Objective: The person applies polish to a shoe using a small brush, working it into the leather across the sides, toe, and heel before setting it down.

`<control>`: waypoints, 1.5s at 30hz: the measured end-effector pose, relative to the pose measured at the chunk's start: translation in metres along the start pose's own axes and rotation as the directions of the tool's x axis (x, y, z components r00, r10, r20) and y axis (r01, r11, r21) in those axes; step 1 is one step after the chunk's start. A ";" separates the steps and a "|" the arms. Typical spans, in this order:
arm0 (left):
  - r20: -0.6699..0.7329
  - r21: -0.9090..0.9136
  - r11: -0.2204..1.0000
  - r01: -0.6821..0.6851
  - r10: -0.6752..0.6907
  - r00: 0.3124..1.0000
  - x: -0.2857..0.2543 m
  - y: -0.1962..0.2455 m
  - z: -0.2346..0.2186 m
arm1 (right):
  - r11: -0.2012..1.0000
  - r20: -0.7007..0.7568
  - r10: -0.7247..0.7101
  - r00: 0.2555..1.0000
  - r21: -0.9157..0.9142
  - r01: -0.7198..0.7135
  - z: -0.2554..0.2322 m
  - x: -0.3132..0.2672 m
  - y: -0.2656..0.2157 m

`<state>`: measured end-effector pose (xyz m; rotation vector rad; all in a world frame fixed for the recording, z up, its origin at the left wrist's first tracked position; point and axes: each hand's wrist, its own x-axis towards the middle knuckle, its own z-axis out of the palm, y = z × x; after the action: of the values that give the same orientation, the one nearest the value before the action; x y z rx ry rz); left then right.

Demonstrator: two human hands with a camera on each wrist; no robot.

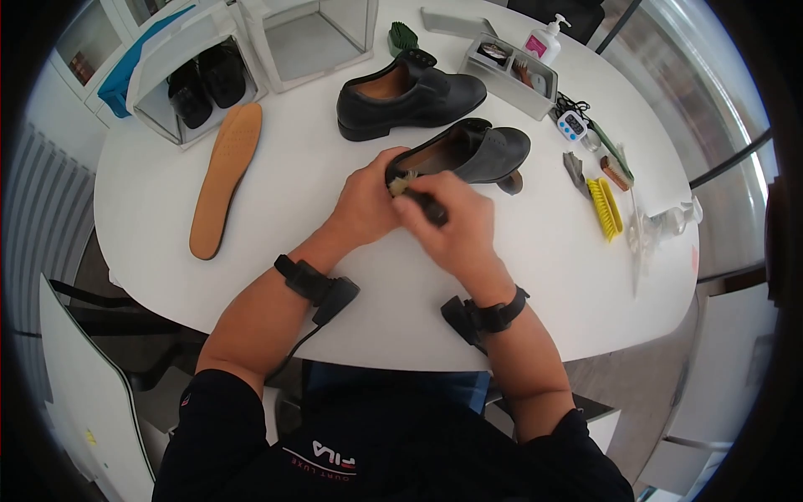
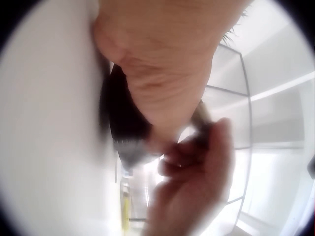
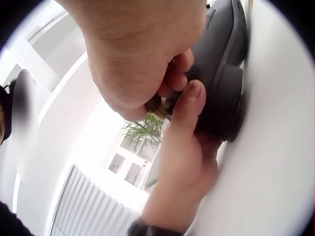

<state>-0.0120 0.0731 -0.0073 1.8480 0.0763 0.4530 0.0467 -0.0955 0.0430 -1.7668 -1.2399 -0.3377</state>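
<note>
A black leather lace-up shoe rests on the white table, its heel toward me. My left hand grips that heel, and in the right wrist view its thumb lies along the collar. Between the fingers of my right hand is a small brush with a dark handle. Its pale bristles are right at the shoe's heel collar. The left wrist view is blurred, with the right hand close beside the left. A second black shoe stands just behind the first.
Tan insoles lie at left, near a box holding dark shoes. Behind are a green brush, a grey organizer and a pump bottle. At right lie a timer, a yellow brush and a clear spray bottle.
</note>
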 end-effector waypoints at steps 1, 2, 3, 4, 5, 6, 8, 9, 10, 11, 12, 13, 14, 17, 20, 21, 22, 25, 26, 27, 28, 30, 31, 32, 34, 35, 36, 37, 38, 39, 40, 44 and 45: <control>0.006 0.056 0.997 0.056 -0.056 0.998 0.000 0.008 0.000 | 0.994 -0.100 0.097 0.990 -0.032 -0.101 -0.002 -0.002 0.010; 0.007 0.112 0.988 0.110 -0.112 0.994 0.001 0.013 0.000 | 0.978 -0.201 0.188 0.961 -0.054 -0.203 -0.005 -0.004 0.020; 0.006 0.111 0.988 0.110 -0.111 0.994 0.000 0.014 0.001 | 0.930 -0.243 0.319 0.916 -0.106 -0.352 -0.013 -0.004 0.033; 0.004 0.139 0.984 0.108 -0.109 0.994 -0.001 0.015 0.001 | 0.858 -0.291 0.437 0.851 -0.151 -0.491 -0.021 -0.003 0.046; 0.003 0.168 0.980 0.105 -0.107 0.994 -0.001 0.016 0.001 | 0.859 -0.291 0.434 0.853 -0.152 -0.489 -0.027 -0.002 0.058; 0.004 0.166 0.981 0.103 -0.105 0.994 -0.001 0.018 0.001 | 0.808 -0.369 0.476 0.798 -0.176 -0.563 -0.033 -0.001 0.069; 0.005 0.147 0.981 0.130 -0.132 0.991 0.000 0.021 0.002 | 0.747 -0.453 0.507 0.733 -0.194 -0.636 -0.038 -0.001 0.070; 0.005 0.147 0.981 0.126 -0.128 0.992 0.001 0.021 0.002 | 0.789 -0.416 0.508 0.754 -0.126 -0.601 -0.035 -0.002 0.067; -0.002 0.162 0.981 0.110 -0.111 0.994 0.000 0.019 0.002 | 0.824 -0.377 0.507 0.776 -0.054 -0.564 -0.030 -0.003 0.063; -0.009 0.178 0.979 0.097 -0.097 0.995 0.000 0.018 0.002 | 0.867 -0.295 0.436 0.850 -0.115 -0.484 -0.022 -0.004 0.056; -0.009 0.180 0.979 0.098 -0.098 0.995 0.000 0.015 0.002 | 0.940 -0.223 0.309 0.925 -0.075 -0.332 -0.014 -0.007 0.045; -0.031 0.179 0.981 0.079 -0.075 0.997 0.001 0.012 0.002 | 0.968 -0.161 0.240 0.957 -0.028 -0.248 -0.006 -0.008 0.036; -0.054 0.178 0.982 0.060 -0.051 0.997 0.001 0.011 0.002 | 0.978 -0.094 0.206 0.974 0.033 -0.204 -0.003 -0.008 0.022; -0.036 0.156 0.985 0.066 -0.061 0.998 0.002 0.012 0.000 | 0.968 -0.079 0.250 0.965 0.033 -0.248 -0.007 -0.006 0.025; 0.021 0.118 0.983 0.143 -0.146 0.989 0.001 0.018 -0.004 | 0.869 -0.311 0.425 0.850 -0.122 -0.479 -0.027 -0.004 0.061; 0.024 0.116 0.983 0.143 -0.147 0.989 0.001 0.019 -0.003 | 0.803 -0.390 0.503 0.772 -0.120 -0.584 -0.033 -0.004 0.075; 0.024 0.117 0.983 0.140 -0.144 0.989 0.001 0.020 -0.003 | 0.801 -0.393 0.503 0.770 -0.123 -0.586 -0.036 -0.004 0.077; 0.021 0.134 0.982 0.136 -0.140 0.990 0.001 0.022 -0.002 | 0.803 -0.423 0.526 0.737 -0.038 -0.595 -0.037 -0.004 0.078; 0.015 0.147 0.979 0.143 -0.146 0.989 0.001 0.022 -0.002 | 0.840 -0.359 0.508 0.783 0.003 -0.543 -0.031 -0.006 0.071; 0.015 0.149 0.979 0.142 -0.146 0.989 0.001 0.021 -0.002 | 0.896 -0.293 0.421 0.859 -0.011 -0.443 -0.023 -0.008 0.063; 0.008 0.129 0.983 0.133 -0.135 0.991 0.001 0.020 -0.001 | 0.942 -0.223 0.324 0.919 -0.017 -0.336 -0.017 -0.008 0.053; 0.001 0.111 0.986 0.127 -0.128 0.992 0.000 0.018 -0.001 | 0.939 -0.115 0.343 0.932 0.037 -0.341 -0.014 -0.009 0.039; 0.001 0.093 0.989 0.116 -0.116 0.993 0.000 0.017 -0.002 | 0.933 -0.008 0.351 0.936 0.088 -0.349 -0.014 -0.009 0.036; 0.000 0.073 0.992 0.104 -0.104 0.995 0.000 0.016 -0.003 | 0.932 -0.008 0.353 0.935 0.088 -0.351 -0.016 -0.009 0.042; -0.006 0.081 0.990 0.112 -0.111 0.994 0.003 0.015 -0.005 | 0.880 -0.235 0.453 0.860 -0.041 -0.474 -0.027 -0.006 0.068; -0.012 0.088 0.989 0.117 -0.116 0.993 0.004 0.015 -0.007 | 0.835 -0.315 0.519 0.795 -0.012 -0.550 -0.035 -0.006 0.080; -0.010 0.084 0.990 0.116 -0.115 0.993 0.004 0.016 -0.008 | 0.784 -0.392 0.577 0.716 0.022 -0.620 -0.044 -0.006 0.091; -0.008 0.004 0.990 0.143 -0.143 0.990 0.005 0.017 -0.009 | 0.741 -0.465 0.610 0.641 0.048 -0.670 -0.049 -0.004 0.097; -0.003 -0.073 0.983 0.170 -0.171 0.985 0.006 0.017 -0.011 | 0.740 -0.469 0.609 0.640 0.046 -0.671 -0.049 -0.006 0.098; 0.002 -0.072 0.983 0.167 -0.167 0.986 0.006 0.015 -0.012 | 0.766 -0.445 0.593 0.671 0.056 -0.640 -0.048 -0.008 0.099; 0.004 -0.151 0.975 0.161 -0.163 0.987 0.007 0.011 -0.012 | 0.790 -0.422 0.576 0.700 0.067 -0.609 -0.046 -0.007 0.093; 0.053 -0.317 0.935 0.161 -0.152 0.987 0.010 0.003 -0.018 | 0.942 -0.177 0.330 0.927 -0.009 -0.336 -0.017 -0.007 0.047; 0.060 -0.314 0.935 0.163 -0.152 0.987 0.011 0.003 -0.020 | 0.940 -0.182 0.334 0.925 -0.008 -0.341 -0.019 -0.006 0.046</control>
<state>-0.0090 0.0935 0.0041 1.5175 0.1198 0.3011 0.0883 -0.1179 0.0248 -1.8999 -0.7883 -0.3130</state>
